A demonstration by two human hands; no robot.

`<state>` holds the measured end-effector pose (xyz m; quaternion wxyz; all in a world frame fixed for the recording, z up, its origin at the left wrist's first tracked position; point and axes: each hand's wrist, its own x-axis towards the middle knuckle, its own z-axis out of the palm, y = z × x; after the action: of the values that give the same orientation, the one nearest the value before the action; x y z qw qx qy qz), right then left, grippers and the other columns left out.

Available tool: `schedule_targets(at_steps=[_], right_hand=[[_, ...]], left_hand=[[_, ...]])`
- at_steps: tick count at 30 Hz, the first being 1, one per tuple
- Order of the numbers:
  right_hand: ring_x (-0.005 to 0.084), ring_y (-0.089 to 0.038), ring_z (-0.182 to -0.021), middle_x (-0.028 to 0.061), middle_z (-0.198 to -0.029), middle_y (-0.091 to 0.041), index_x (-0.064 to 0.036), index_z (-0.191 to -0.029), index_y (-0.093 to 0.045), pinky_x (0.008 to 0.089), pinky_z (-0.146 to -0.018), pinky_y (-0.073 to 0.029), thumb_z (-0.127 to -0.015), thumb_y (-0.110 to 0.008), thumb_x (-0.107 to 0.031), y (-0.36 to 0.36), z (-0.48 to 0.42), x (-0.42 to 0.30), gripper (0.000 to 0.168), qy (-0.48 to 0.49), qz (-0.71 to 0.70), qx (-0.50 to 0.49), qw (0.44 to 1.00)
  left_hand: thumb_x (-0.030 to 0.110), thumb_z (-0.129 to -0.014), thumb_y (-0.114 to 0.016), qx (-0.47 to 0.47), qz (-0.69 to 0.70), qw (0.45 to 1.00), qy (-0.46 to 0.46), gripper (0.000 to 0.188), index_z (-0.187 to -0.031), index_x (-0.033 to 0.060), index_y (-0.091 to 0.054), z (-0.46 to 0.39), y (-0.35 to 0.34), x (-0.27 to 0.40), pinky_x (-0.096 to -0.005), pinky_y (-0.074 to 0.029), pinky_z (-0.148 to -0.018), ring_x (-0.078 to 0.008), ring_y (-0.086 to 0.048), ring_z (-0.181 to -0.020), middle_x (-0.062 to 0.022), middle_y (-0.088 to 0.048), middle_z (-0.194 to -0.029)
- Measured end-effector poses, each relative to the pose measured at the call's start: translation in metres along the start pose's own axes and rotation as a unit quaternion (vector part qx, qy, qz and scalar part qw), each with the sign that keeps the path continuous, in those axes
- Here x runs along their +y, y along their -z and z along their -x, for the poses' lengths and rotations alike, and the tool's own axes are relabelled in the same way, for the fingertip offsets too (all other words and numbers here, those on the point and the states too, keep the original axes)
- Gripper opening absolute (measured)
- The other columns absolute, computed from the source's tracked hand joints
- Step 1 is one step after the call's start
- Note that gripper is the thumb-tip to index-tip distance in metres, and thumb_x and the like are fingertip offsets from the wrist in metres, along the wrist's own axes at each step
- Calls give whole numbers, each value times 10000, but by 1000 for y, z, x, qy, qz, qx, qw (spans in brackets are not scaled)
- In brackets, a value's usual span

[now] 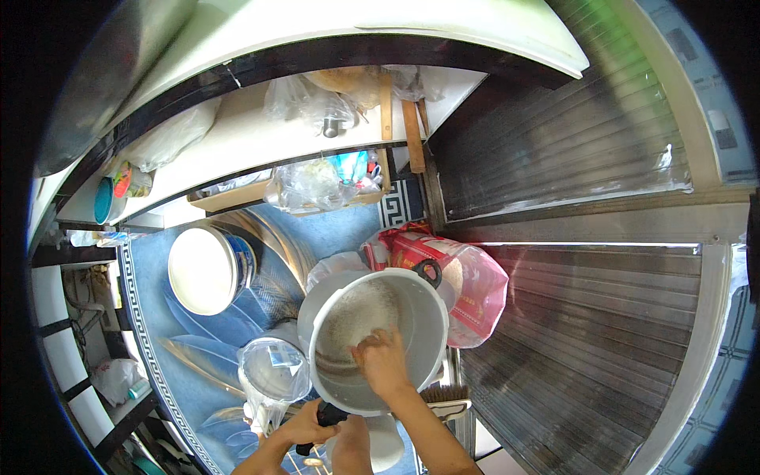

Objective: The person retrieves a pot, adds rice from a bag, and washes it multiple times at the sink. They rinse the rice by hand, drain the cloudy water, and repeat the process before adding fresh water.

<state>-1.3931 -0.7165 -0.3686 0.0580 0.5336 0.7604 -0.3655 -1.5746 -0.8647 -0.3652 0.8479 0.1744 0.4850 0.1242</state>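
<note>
A grey metal pot (pixel 439 356) with black handles stands before me, tilted slightly. Pale, fine-grained contents (pixel 365 309) lie at its bottom; whether they are wet is unclear. My left hand (pixel 309 424) grips the pot's long black handle at the near side. Inside the pot is my right hand (pixel 380 359), its fingers bent down at the contents and the fingertips partly hidden. Just behind the pot on the right leans an opened red and pink plastic bag (pixel 475 297) with pale grains inside. Part of a bare limb (pixel 351 448) shows between my forearms.
A white-lidded bucket (pixel 202 271) and a plastic-covered round container (pixel 273 368) stand on the blue patterned floor mat (pixel 148 297). A brush (pixel 445 401) lies near the pot's right. Shelves with bags and a cardboard box (pixel 231 199) run behind; dark slatted panels (pixel 582 320) rise on the right.
</note>
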Motion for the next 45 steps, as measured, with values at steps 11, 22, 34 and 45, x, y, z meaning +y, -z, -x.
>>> schedule_targets(at_steps=[11,22,34,45], right_hand=[[119,-601,-715,70,-891,-643,15,-903,-638,261,-693,-494,-955,-494,-155,14,-62,188,229,-153,-566,374,718],[214,-578,-898,71,-1011,-617,-46,-1096,-583,331,-782,-459,-954,-424,-246,-144,-211,372,292,-297,-456,288,788],[192,-586,-783,53,-920,-618,-110,-1048,-583,310,-639,-471,-946,-445,-317,-99,-219,323,269,-287,-706,326,560],[137,-485,-478,26,-657,-544,-177,-869,-542,220,-372,-349,-935,-477,-350,-34,-137,288,196,-257,-794,192,516]], left_hand=[[-32,-742,-668,37,113,993,1,205,-851,20,-502,4,5,23,-252,-332,-387,-80,-434,-417,-7,-473,-536],[34,-622,-787,184,-10,983,-18,574,-1135,13,-530,-20,40,2,-308,-464,-694,-131,-559,-753,-37,-600,-837],[-19,-666,-751,176,117,976,53,381,-1011,0,-589,-29,38,23,-256,-446,-558,-95,-525,-598,-15,-575,-693],[-67,-670,-674,121,120,985,37,327,-965,-2,-549,-11,18,40,-253,-366,-398,-90,-468,-429,-51,-532,-586]])
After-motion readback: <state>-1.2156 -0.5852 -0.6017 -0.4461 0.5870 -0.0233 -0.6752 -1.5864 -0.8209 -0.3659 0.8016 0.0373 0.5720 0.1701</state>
